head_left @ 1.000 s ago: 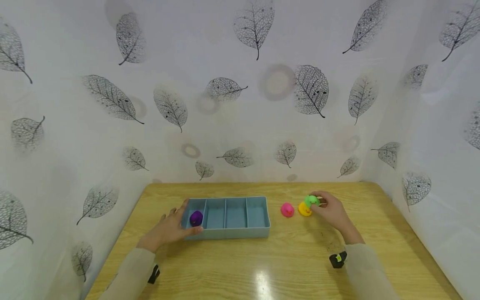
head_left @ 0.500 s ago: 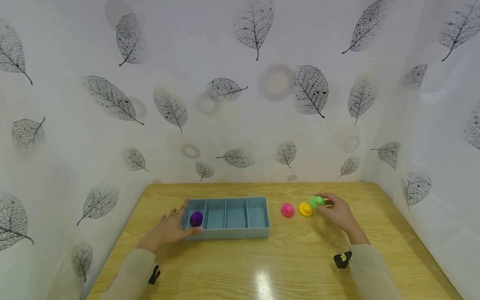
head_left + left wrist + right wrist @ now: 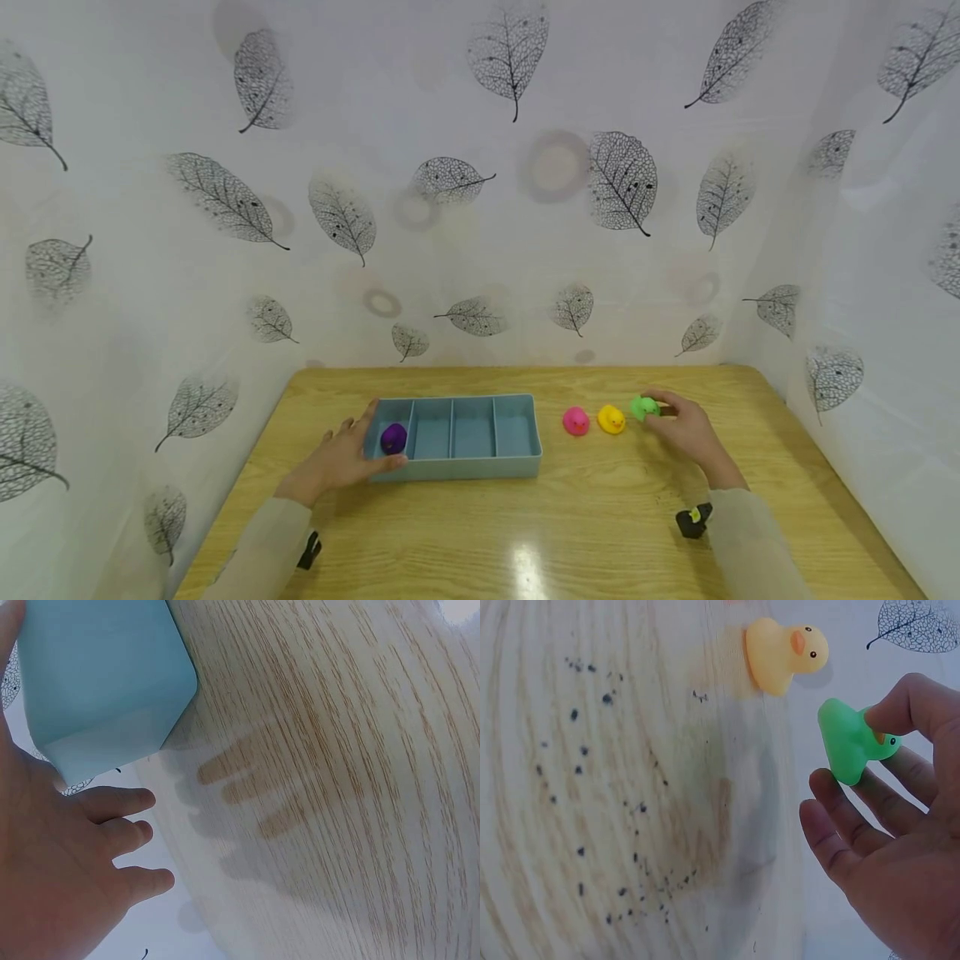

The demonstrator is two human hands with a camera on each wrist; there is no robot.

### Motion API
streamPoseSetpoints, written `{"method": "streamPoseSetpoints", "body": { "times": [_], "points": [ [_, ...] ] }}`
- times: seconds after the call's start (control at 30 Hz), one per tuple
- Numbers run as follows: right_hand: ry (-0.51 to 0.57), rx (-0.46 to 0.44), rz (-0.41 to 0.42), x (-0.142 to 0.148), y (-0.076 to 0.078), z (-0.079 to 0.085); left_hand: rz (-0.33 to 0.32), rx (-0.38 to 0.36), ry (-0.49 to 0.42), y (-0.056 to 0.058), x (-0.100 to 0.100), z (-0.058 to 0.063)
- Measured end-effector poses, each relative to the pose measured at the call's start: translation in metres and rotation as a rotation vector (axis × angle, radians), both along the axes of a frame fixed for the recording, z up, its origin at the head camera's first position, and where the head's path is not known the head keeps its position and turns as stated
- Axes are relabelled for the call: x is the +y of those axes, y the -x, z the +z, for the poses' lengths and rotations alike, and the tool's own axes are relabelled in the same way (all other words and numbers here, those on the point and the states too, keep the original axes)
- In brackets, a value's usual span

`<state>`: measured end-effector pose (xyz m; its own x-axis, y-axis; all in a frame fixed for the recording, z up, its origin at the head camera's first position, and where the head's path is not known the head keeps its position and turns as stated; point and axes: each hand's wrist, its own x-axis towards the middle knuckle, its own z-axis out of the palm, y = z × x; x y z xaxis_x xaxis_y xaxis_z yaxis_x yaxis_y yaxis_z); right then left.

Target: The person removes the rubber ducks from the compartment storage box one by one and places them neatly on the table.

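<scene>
Four toy colours across the table (image 3: pixel 450 537)!
Left hand (image 3: pixel 335 456) lies loosely spread, touching the end of the blue tray (image 3: pixel 472 469), probably to steady it; purple toy (image 3: pixel 393 439) in its leftmost compartment; pink duck (image 3: pixel 576 421), yellow duck (image 3: pixel 611 419) beside it; then green duck (image 3: pixel 841 741), pinched by right hand (image 3: pixel 692 431), likely for control, though table contact is hard to tell.

Both sleeves (image 3: pixel 753 542) are beige, the wrist cameras (image 3: pixel 690 524) black.

Green duck (image 3: pixel 642 408) shifted right, yellow duck (image 3: pixel 611 420) uncovered
</scene>
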<state>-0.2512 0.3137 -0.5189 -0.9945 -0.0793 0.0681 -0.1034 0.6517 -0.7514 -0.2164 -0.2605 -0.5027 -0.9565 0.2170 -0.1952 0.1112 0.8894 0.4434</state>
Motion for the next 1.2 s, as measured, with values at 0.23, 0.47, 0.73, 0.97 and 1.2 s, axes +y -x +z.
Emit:
{"method": "streamPoseSetpoints", "body": {
  "times": [0.23, 0.47, 0.73, 0.97, 1.2],
  "points": [
    [-0.04, -0.039, -0.022, 0.005, 0.001, -0.005, 0.009, -0.008, -0.004, 0.0, 0.001, 0.0],
    [-0.042, -0.056, -0.039, 0.008, 0.002, -0.01, 0.009, -0.013, -0.002, -0.001, 0.002, 0.003],
    [-0.059, -0.055, -0.028, 0.011, 0.006, -0.016, 0.005, -0.01, 0.0, 0.0, 0.002, 0.004],
    [-0.06, -0.059, -0.014, 0.011, 0.01, -0.02, 0.008, -0.011, -0.001, -0.001, 0.002, 0.004],
    [-0.055, -0.058, 0.002, 0.012, 0.014, -0.023, 0.005, -0.013, 0.0, -0.001, 0.002, 0.004]
  ]
}}
